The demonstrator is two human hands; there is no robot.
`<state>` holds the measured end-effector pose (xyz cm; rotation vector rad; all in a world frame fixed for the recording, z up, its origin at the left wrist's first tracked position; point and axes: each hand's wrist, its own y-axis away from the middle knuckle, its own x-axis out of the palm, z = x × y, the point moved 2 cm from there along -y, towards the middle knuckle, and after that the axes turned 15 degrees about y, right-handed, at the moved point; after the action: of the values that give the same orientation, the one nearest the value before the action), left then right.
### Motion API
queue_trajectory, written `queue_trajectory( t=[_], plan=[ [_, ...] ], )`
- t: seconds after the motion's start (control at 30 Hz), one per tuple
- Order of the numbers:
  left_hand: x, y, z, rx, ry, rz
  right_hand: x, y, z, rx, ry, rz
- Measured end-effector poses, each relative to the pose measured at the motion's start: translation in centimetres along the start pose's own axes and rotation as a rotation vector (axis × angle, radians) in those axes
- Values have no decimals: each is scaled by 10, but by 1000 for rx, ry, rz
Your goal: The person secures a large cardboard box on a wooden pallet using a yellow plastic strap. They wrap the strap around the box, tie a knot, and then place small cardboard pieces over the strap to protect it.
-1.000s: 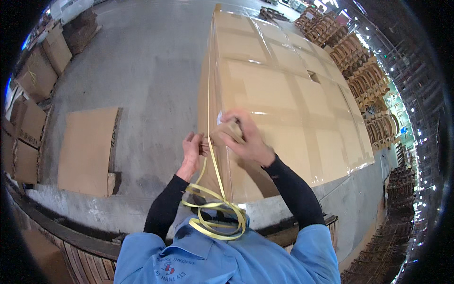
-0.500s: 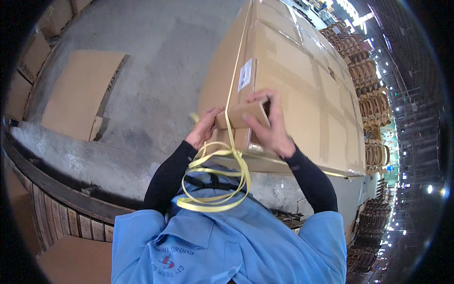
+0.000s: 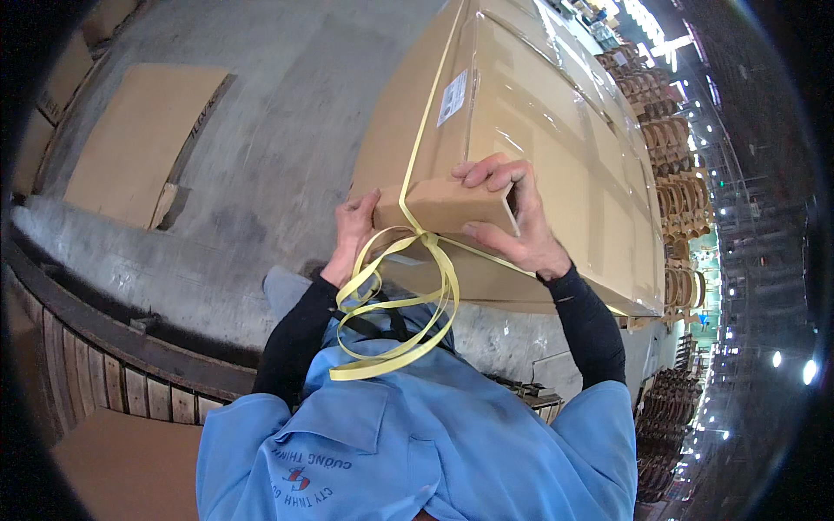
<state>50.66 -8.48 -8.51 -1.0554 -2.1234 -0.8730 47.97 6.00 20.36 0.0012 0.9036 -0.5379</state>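
Right hand point(image 3: 514, 221) clamped on small cardboard block point(image 3: 447, 207), left hand point(image 3: 354, 227) gripping its nine-o'clock end, yellow strap point(image 3: 401, 300) looped below at six o'clock.

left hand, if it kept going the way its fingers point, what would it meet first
Probably the small cardboard block it already touches, where the yellow strap crosses; the left hand points up-right. Behind that is the big carton.

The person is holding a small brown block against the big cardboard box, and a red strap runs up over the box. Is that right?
Not quite. The strap is yellow, not red, as the head view shows. The rest holds: the right hand and left hand hold the small brown block against the big cardboard box, and the strap runs up over it.
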Motion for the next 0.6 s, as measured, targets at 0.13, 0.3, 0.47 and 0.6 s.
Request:
queue_trajectory(
  t=[0.13,0.3,0.47,0.6],
  plan=[
    [-7,30,-2,-139,-137,-16,-10,-14,-11,19,-42,161],
    [-11,55,3,-314,-118,-73,-21,-30,-26,-101,-174,287],
    [-8,69,1,-186,-316,151,-30,-44,-35,60,-314,471],
    [0,71,-25,-10,-818,234,-24,-59,-39,-405,-361,449]
  ],
)
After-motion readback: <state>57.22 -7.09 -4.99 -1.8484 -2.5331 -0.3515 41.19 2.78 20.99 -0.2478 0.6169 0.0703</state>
